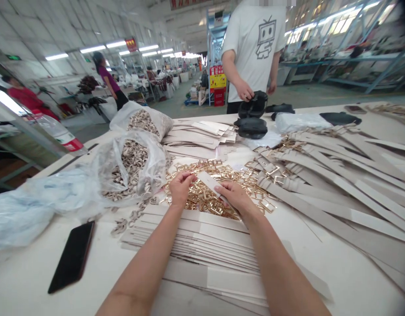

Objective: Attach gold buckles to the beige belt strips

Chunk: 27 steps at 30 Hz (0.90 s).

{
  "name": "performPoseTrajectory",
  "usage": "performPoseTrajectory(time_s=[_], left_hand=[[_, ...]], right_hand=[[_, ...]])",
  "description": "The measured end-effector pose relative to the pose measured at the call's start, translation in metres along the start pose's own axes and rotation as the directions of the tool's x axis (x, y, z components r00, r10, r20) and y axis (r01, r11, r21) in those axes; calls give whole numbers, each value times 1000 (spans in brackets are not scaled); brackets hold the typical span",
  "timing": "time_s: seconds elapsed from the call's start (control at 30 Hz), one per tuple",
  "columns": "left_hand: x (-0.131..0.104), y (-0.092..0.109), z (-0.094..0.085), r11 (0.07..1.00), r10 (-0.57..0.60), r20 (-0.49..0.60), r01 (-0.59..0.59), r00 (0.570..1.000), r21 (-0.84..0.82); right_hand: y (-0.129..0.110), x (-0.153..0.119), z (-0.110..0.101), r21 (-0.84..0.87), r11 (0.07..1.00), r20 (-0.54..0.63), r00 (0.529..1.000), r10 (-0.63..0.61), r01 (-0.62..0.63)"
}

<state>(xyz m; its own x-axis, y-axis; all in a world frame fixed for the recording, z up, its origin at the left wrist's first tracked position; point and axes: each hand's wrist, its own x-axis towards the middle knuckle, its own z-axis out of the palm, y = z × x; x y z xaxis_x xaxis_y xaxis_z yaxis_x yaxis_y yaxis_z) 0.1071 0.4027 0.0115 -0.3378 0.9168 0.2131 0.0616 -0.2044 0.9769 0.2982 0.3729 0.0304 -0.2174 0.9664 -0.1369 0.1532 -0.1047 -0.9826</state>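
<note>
My right hand [233, 195] grips a pale grey belt strap [208, 181] close to its end, thumb on top. The end of the strap points up and left toward my left hand [181, 188]. The fingertips of that hand are pinched together, and whatever they may hold is too small to make out. Both hands are above a heap of gold-coloured rectangular buckles [212, 204]. Under my forearms lies a stack of flat grey straps [189, 239], spread in overlapping rows.
Two clear bags of small grey loops [135, 162] stand at the left, near a black phone [72, 256] and a plastic bottle [62, 134]. Straps fitted with buckles [321, 175] fan out on the right. Across the table, a person in a white T-shirt [255, 48] touches black pouches [253, 105].
</note>
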Motion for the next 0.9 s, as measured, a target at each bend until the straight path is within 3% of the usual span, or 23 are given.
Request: performPoseTrajectory(time_s=[0.2,0.47,0.67,0.77,0.9], left_hand=[[-14,-5,-9,981,168,53,-172,984,91],[-20,-9,-11,962,254,110,-263,961,75],[-29,0,-8,814,379,309,-473,872,337],[-30,2,-8,788,385,407,-525,828,321],[-31,6,-8,847,347,504,-496,791,193]], right_hand=[[3,2,10,17,1000,19,1000,-7,6],[11,5,18,107,994,25,1000,-18,15],[3,-1,20,195,979,2,998,-64,62],[-2,-5,21,236,970,9,997,-70,66],[-1,-3,20,190,981,-80,997,-20,35]])
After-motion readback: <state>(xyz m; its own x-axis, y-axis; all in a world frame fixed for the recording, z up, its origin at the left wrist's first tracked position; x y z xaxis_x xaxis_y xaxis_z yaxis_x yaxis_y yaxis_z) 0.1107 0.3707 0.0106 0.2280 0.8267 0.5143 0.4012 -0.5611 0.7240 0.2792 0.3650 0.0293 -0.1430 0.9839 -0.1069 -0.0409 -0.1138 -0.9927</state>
